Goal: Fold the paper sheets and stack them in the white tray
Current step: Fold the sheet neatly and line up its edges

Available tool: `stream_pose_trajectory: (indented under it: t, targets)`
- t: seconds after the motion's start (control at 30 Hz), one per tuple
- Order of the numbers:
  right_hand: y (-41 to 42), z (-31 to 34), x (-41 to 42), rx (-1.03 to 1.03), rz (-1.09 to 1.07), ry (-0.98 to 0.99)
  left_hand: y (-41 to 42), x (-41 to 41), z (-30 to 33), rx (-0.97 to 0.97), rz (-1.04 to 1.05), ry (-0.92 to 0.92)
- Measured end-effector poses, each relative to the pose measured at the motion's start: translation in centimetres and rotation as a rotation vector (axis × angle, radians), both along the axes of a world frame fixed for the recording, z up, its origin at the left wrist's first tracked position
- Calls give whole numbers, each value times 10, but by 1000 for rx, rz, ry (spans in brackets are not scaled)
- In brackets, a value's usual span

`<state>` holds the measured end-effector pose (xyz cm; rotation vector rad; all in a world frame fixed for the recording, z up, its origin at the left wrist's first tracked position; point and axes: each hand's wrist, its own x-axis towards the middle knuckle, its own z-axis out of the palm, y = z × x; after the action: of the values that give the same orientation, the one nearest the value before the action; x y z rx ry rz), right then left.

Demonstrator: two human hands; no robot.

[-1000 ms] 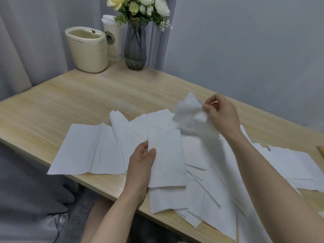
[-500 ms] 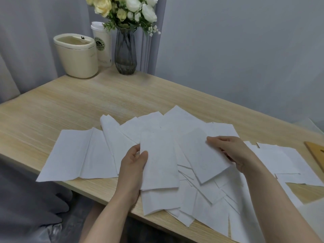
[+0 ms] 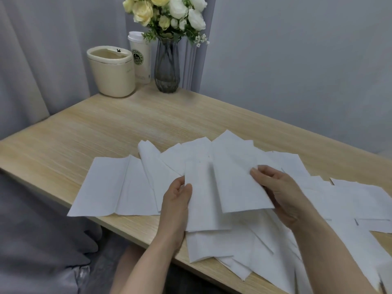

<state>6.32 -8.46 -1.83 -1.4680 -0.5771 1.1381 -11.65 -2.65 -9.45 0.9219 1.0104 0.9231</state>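
1. Holding one folded sheet [image 3: 203,200] by its left edge, our left hand [image 3: 177,200] pinches it, thumb on top and the other fingers hidden beneath the paper.
2. We grip a second folded sheet [image 3: 239,187] with our right hand [image 3: 282,194]; the thumb and fingertips curl onto its right edge, and the palm side is out of sight behind it.
3. We see the second sheet overlapping the right part of the first, both lifted a little above the pile.
4. We count many loose paper sheets [image 3: 112,187] spread across the wooden table [image 3: 106,128]; they overlap so much that we cannot tell where one ends, and some run off the right and bottom edges of the view.
5. We cannot find the white tray anywhere in view.
6. We note, at the far corner, a cream bin [image 3: 111,74], a lidded paper cup [image 3: 141,58] partly hidden behind it, and a glass vase [image 3: 167,66] of flowers cut off at the top.
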Motion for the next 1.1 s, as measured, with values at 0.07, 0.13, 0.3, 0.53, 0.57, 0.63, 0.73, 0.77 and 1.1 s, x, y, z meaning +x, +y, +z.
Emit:
stream_pose_trajectory:
  t: [0.07,0.13,0.3,0.53,0.57,0.63,0.73,0.77,1.1]
  targets:
    - [5,-11,-15,-40,68,-68,0,0,0,-10,9,5]
    - [7,-20,-26,-69,113,-160,0,0,1,-26,12,-2]
    - [8,-27,-34,-91,147,-314,0,-1,1,-28,7,-19]
    - [8,-30,-34,-66,122,-374,0,0,3,-44,27,-39]
    - [8,-31,-34,-61,116,-345,-1,0,3,-45,32,-43]
    - [8,-33,-35,-54,121,-291,-1,0,4,-47,41,-53]
    - [8,-36,-37,-68,135,-282,-1,0,5,-52,45,-68]
    - [8,-37,-37,-73,134,-289,-1,0,5,-46,42,-71]
    - [2,-39,-41,-40,113,-449,-4,2,7,-8,17,-13]
